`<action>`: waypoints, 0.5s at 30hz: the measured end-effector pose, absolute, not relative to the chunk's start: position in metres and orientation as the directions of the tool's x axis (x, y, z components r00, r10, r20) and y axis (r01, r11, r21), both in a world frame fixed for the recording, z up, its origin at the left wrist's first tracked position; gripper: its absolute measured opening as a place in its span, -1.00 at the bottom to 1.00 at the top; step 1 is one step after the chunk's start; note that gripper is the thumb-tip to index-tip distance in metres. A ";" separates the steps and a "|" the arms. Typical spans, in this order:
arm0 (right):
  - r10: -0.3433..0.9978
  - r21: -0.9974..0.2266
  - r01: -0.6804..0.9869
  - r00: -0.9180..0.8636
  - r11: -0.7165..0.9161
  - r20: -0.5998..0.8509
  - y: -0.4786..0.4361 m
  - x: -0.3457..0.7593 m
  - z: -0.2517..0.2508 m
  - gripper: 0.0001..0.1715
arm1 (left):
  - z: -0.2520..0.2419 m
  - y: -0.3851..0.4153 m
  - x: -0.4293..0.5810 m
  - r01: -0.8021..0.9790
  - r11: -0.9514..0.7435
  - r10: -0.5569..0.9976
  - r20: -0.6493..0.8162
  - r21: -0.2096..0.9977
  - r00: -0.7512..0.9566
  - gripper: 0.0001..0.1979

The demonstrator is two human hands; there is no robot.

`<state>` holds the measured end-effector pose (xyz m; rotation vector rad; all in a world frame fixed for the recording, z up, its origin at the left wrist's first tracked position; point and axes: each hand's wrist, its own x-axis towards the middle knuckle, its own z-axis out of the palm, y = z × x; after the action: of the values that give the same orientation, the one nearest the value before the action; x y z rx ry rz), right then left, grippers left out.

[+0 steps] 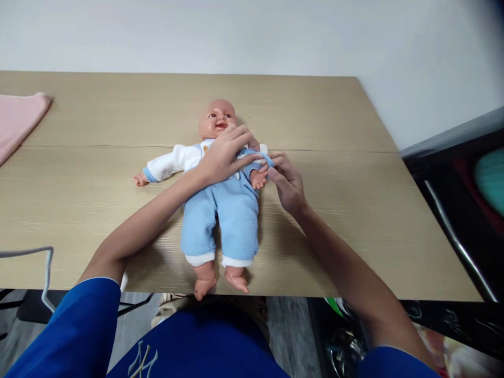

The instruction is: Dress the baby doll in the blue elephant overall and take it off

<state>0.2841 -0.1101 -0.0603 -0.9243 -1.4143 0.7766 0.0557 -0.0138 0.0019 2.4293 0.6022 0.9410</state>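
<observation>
A bald baby doll [218,212] lies face up on the table, its head away from me and its feet at the near edge. It wears light blue overalls and a white long-sleeved top with blue cuffs. Across the doll's chest reaches my left hand [226,155], its thumb and bent fingers closed around the near part of a blue strap [260,152]. My right hand [287,181], beside the doll's arm, pinches the far end of that strap between thumb and fingers. Part of the doll's chest and shoulder is hidden under my left hand.
A folded pink cloth [19,121] lies on the wooden table [334,115] at far left. A white cable or bent rod [49,273] rises at the near left edge. Dark furniture with a metal bar [459,239] stands right of the table. A white wall is behind.
</observation>
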 end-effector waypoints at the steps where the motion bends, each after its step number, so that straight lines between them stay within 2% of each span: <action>1: 0.906 -0.909 0.018 0.077 0.417 0.417 -0.109 0.283 -0.065 -0.55 | -0.001 -0.012 0.055 0.261 -0.825 0.523 0.503 0.501 0.688 -0.51; 3: 0.945 -0.942 -0.128 0.147 0.310 0.291 -0.106 0.279 -0.074 -0.48 | -0.006 -0.012 0.054 0.320 -0.845 0.514 0.484 0.428 0.709 -0.57; 5: 0.958 -0.953 -0.183 0.202 0.243 0.205 -0.105 0.275 -0.081 -0.41 | -0.009 -0.012 0.053 0.368 -0.835 0.536 0.447 0.410 0.716 -0.65; 10: 0.918 -0.973 0.026 0.326 0.230 0.226 -0.102 0.269 -0.089 -0.37 | -0.011 -0.013 0.056 0.437 -0.772 0.617 0.383 0.461 0.687 -0.73; 15: 0.955 -0.991 -0.024 0.270 0.134 0.122 -0.070 0.269 -0.098 -0.23 | -0.012 -0.010 0.058 0.431 -0.736 0.653 0.382 0.522 0.654 -0.81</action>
<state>0.2687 -0.0702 -0.0979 -1.2004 -1.0377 0.9367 0.0579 -0.0099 -0.0118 2.4865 0.8550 0.7913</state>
